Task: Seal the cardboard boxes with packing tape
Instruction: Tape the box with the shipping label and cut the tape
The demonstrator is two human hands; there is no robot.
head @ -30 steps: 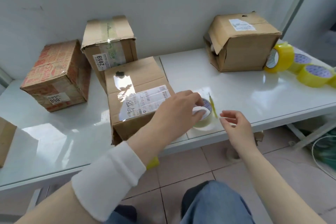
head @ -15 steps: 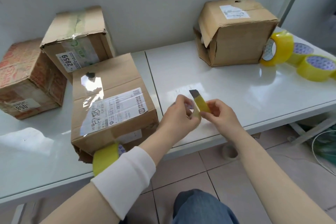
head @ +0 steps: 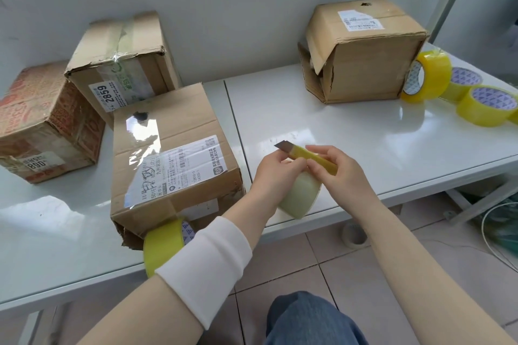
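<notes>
My left hand [head: 276, 173] holds a pale clear tape roll [head: 301, 197] over the table's front edge. My right hand [head: 340, 172] grips a yellow utility knife [head: 308, 156], its blade pointing up-left beside the left fingers. A labelled cardboard box [head: 171, 159] lies just left of my hands, with a yellow tape roll [head: 164, 244] under its near corner. Another cardboard box [head: 364, 50] with an open side flap stands at the back right.
Two more boxes sit at the left: a taped one marked 2859 [head: 120, 59] and a red printed one [head: 42, 120]. Three yellow tape rolls [head: 429, 75] lie at the right end of the white table [head: 350, 120]. Cables lie on the tiled floor at the right.
My left hand lifted the clear roll off the table towards me. My right hand took up the yellow knife and now holds it beside the roll.
</notes>
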